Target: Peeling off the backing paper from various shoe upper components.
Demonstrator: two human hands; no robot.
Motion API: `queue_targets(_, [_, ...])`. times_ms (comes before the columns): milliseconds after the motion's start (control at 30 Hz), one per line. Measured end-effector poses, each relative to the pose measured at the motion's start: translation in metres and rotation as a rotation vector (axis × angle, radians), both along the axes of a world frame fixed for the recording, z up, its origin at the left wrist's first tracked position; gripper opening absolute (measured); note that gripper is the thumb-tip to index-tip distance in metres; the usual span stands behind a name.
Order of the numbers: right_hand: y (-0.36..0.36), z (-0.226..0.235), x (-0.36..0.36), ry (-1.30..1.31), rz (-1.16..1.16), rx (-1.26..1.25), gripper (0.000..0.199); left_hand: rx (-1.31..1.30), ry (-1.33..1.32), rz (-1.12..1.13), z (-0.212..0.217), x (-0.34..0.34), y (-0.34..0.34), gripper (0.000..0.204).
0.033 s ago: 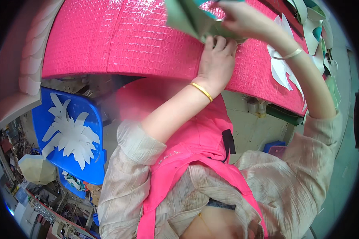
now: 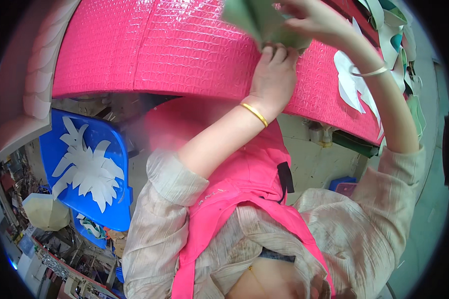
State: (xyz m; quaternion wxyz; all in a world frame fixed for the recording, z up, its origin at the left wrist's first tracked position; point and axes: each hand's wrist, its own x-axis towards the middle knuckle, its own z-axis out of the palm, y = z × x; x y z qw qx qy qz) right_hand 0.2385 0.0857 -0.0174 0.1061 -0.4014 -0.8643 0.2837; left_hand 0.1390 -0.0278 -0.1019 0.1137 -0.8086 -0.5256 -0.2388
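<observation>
A light green sheet piece point(image 2: 272, 27), bent and blurred by motion, stands at the top edge over the pink table. My left hand point(image 2: 274, 74), with a gold bangle at its wrist, has its fingers curled onto the lower edge of this piece. Above and to the right, my right hand point(image 2: 312, 20) is beside the piece, its thumb apart from the other fingers. The fingertips of the right hand are partly cut off by the frame's top. White leaf-shaped cut pieces point(image 2: 348, 82) lie on the table by the right forearm.
The pink textured tabletop point(image 2: 184, 60) curves across in front of me. On my left, a blue plastic chair point(image 2: 92, 199) bears a pile of white cut pieces point(image 2: 87, 164). Green and white pieces point(image 2: 391, 35) hang at the far right. A pale panel point(image 2: 15, 89) borders the table's left end.
The green piece has shifted slightly right and up, and its teal part has gone out of sight. My right hand's thumb and fingers have spread apart. My left hand has hardly moved.
</observation>
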Motion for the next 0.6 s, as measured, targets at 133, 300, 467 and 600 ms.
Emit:
queue_targets(133, [-0.031,0.021,0.036,-0.948,0.186,0.454,0.043,0.128,0.187,-0.237,0.015,-0.008,0.015,0.016])
queue_targets(300, [-0.027,0.02,0.037,-0.764,0.58,0.855,0.036,0.104,0.268,-0.568,0.02,-0.02,0.038,0.008])
queue_targets(467, [-0.001,0.041,0.041,-0.878,0.759,0.59,0.027,0.098,0.348,-0.615,0.027,-0.018,0.04,0.008])
queue_targets(600, [-0.006,0.045,0.053,-0.619,0.399,0.211,0.031,0.081,0.368,-0.65,0.032,-0.018,0.043,0.008])
